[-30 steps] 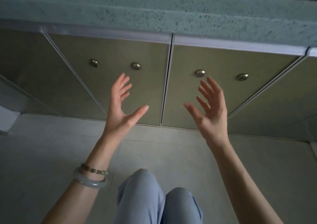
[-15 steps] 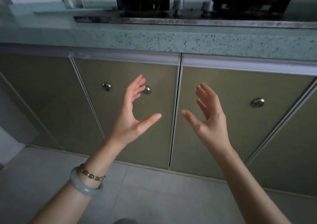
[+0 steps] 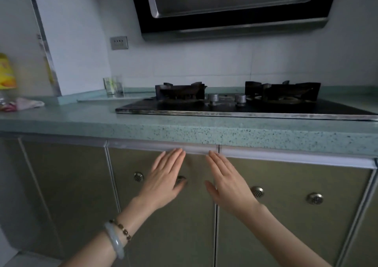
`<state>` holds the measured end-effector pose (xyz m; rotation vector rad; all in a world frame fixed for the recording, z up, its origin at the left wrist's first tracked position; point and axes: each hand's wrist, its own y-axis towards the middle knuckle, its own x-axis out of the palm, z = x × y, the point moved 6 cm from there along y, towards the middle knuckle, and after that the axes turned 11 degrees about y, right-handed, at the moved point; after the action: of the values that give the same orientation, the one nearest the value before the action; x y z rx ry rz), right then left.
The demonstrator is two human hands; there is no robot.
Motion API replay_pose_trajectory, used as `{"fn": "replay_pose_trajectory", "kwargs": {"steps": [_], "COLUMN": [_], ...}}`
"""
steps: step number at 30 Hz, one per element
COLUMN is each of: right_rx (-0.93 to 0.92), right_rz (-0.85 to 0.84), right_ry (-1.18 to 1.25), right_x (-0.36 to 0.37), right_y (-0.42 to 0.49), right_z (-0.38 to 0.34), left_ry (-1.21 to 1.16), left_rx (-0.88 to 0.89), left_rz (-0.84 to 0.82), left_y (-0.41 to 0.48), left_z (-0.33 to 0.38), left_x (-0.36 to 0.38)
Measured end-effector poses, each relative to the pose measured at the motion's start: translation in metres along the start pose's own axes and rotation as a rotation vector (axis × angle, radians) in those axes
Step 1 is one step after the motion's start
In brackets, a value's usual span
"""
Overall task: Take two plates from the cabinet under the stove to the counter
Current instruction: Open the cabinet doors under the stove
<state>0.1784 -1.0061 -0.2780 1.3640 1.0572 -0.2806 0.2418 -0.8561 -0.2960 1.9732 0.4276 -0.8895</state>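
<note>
Below the stove (image 3: 241,103), both cabinet doors (image 3: 163,215) were shut, so the task had barely begun. The left hand (image 3: 163,182) and right hand (image 3: 229,187) lay flat, fingers straight and together, holding nothing, fingertips just under the counter (image 3: 143,129) edge. No plates were visible (presumably behind the doors); opening, lifting and carrying all remained.

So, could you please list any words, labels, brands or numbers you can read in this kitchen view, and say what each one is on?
No text can be read here.
Yellow packet at the far left: printed, but too blurred to read.
Strip on the wall corner: marks too small and blurred to read.
Glasses on the counter: greenish print, unreadable.
Wall socket, hood, stove, cabinet doors: no lettering visible.
</note>
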Motion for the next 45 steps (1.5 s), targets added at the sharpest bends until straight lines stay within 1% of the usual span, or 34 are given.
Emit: {"fn": "replay_pose_trajectory", "kwargs": {"steps": [2,3,4,5,6,9,10,11,13,16,18,25,30,32,37,39,42,45], "right_rx": [-0.003,0.005,0.014,0.020,0.011,-0.047,-0.057,-0.065,-0.077,-0.101,-0.101,-0.090,-0.113,-0.148,-0.270,-0.323,-0.393,-0.443], "right_rz": [-0.010,0.003,0.023,0.035,0.041,0.020,0.012,0.007,-0.013,-0.048,-0.054,-0.118,-0.192,-0.206,-0.249,-0.264,-0.268,-0.265], "right_ry": [-0.021,-0.002,0.026,0.047,0.043,-0.028,-0.048,-0.070,-0.116,-0.161,-0.175,-0.112,-0.030,-0.005,0.078,0.090,0.128,0.205], "right_x": [0.001,0.001,0.000,-0.001,-0.001,0.000,-0.001,-0.002,-0.005,-0.013,-0.020,-0.044,-0.055,-0.056,-0.041,-0.033,-0.020,-0.005], "right_y": [0.005,0.006,0.006,0.007,0.008,0.009,0.010,0.010,0.009,0.008,0.006,-0.010,-0.028,-0.033,-0.035,-0.030,-0.020,-0.011], "right_z": [0.001,0.002,0.002,0.001,-0.001,-0.008,-0.010,-0.012,-0.015,-0.015,-0.011,0.005,0.004,-0.005,-0.048,-0.069,-0.101,-0.134], "left_ry": [-0.018,-0.089,-0.220,-0.403,-0.626,-1.412,-1.636,-1.827,-2.110,-2.317,-2.369,-2.420,-2.484,-2.461,-2.169,-2.051,-1.857,-1.644], "left_rx": [0.007,-0.010,-0.057,-0.134,-0.250,-0.703,-0.828,-0.917,-1.000,-1.106,-1.141,-1.149,-1.149,-1.175,-1.271,-1.302,-1.307,-1.303], "left_rz": [0.008,0.035,0.072,0.107,0.125,0.093,0.098,0.103,0.100,0.049,0.010,-0.078,-0.193,-0.229,-0.353,-0.371,-0.389,-0.488], "left_y": [0.005,0.006,0.007,0.007,0.009,0.017,0.022,0.028,0.038,0.043,0.041,0.026,-0.011,-0.031,-0.074,-0.087,-0.109,-0.139], "left_z": [-0.002,-0.002,-0.001,0.000,0.002,0.008,0.012,0.016,0.024,0.030,0.028,0.025,0.017,0.010,-0.018,-0.030,-0.054,-0.090], "left_x": [0.000,-0.002,-0.006,-0.009,-0.011,-0.006,-0.006,-0.008,-0.015,-0.021,-0.024,-0.033,-0.056,-0.068,-0.099,-0.108,-0.119,-0.132]}}
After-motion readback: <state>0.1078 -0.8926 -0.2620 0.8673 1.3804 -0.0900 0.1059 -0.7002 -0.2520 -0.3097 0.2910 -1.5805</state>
